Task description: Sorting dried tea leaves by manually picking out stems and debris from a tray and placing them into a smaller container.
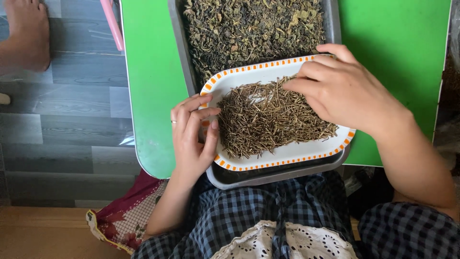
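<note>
While our left hand (191, 136) curls loosely around the left rim of the white plate with the orange-checked border (287, 154), thumb over the edge and fingers half bent, our right hand (342, 88) lies on the pile of thin dried stems (268, 120), fingers bent together with their tips in the stems; we cannot tell whether any are pinched. This plate rests on the near end of a grey metal tray (184, 52) full of dried green leaves (249, 29), on a green desk (151, 86). A bare foot (28, 33) stands on the grey floor (72, 124).
</note>
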